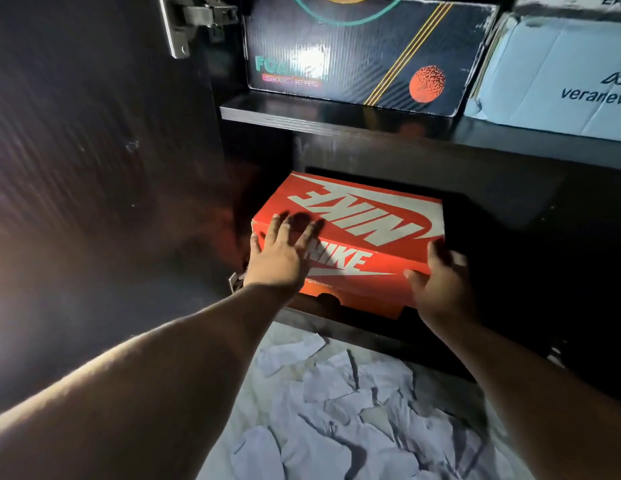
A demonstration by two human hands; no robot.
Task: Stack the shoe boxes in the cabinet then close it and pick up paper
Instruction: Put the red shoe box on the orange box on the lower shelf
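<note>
An orange Nike shoe box (364,220) sits in the lower compartment of the dark cabinet, its front end sticking out over the bottom edge. My left hand (281,252) lies flat with spread fingers on the box's front left corner. My right hand (437,282) grips the front right corner, thumb on the front face and fingers round the side. On the shelf (302,116) above stand a black Skechers box (361,53) and a light blue box (558,77). Torn white paper pieces (347,410) lie on the floor below.
The open cabinet door (94,150) stands at the left with a metal hinge (198,19) at its top. The right part of the lower compartment is dark, and what it holds cannot be seen. The floor under the paper is pale.
</note>
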